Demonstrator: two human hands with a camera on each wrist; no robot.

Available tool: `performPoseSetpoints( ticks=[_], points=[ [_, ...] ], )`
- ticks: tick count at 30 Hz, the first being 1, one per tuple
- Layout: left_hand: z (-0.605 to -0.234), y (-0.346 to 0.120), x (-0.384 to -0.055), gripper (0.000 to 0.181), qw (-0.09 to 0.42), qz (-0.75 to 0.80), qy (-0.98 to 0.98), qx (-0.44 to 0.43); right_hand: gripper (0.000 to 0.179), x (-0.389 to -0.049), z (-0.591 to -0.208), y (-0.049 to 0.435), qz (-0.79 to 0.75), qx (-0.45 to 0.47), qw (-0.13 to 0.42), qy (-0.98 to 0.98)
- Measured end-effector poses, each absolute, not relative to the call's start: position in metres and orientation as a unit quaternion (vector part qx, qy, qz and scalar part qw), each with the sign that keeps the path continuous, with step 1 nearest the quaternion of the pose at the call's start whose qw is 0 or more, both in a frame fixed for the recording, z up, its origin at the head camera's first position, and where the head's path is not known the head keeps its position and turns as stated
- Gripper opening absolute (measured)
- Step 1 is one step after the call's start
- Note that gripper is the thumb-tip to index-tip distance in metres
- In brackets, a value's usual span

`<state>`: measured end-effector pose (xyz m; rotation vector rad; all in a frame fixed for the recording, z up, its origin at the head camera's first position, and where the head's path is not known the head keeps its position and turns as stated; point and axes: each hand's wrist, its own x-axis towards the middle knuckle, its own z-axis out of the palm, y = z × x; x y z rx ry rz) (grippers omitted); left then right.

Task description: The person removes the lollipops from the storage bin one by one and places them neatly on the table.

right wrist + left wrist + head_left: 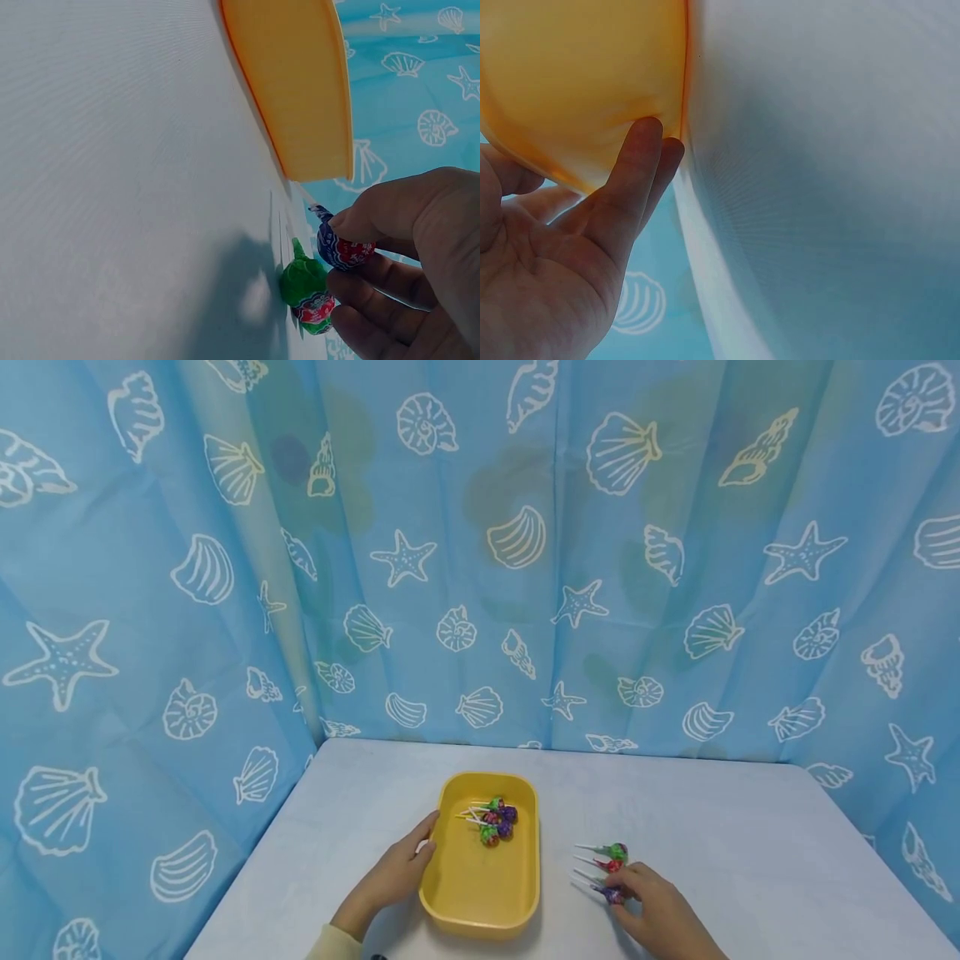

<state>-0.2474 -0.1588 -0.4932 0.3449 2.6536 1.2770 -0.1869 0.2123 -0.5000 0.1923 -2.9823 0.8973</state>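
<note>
A yellow tray (pixel 480 893) stands on the white table, and several wrapped lollipops (pixel 495 822) lie together toward its far end. My left hand (pixel 401 864) is at the tray's left side. In the left wrist view its fairly straight fingers (pixel 634 169) touch the outer wall. My right hand (pixel 656 910) pinches a purple lollipop (pixel 337 244) by its wrapped head between thumb and fingers. Close to it lie a green lollipop (pixel 618 852) and a red lollipop (pixel 611 865), sticks pointing left. Another green lollipop (pixel 304 289) sits just beside the held one, partly covered by my fingers in the head view.
A blue curtain (pixel 465 568) with white shell and starfish prints hangs behind the table (pixel 712 827) and along its sides. A small dark object (pixel 378 957) shows at the bottom edge of the head view, left of the tray.
</note>
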Motion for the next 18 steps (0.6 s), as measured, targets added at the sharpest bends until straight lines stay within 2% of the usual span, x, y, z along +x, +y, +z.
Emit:
performPoseSetpoints(
  ticks=[18],
  points=[
    [-0.494,-0.159,-0.248,0.052,0.085,0.429,0.892,0.112,0.029,-0.186,-0.514,0.222,0.251,0.076,0.01,-0.965]
  ],
)
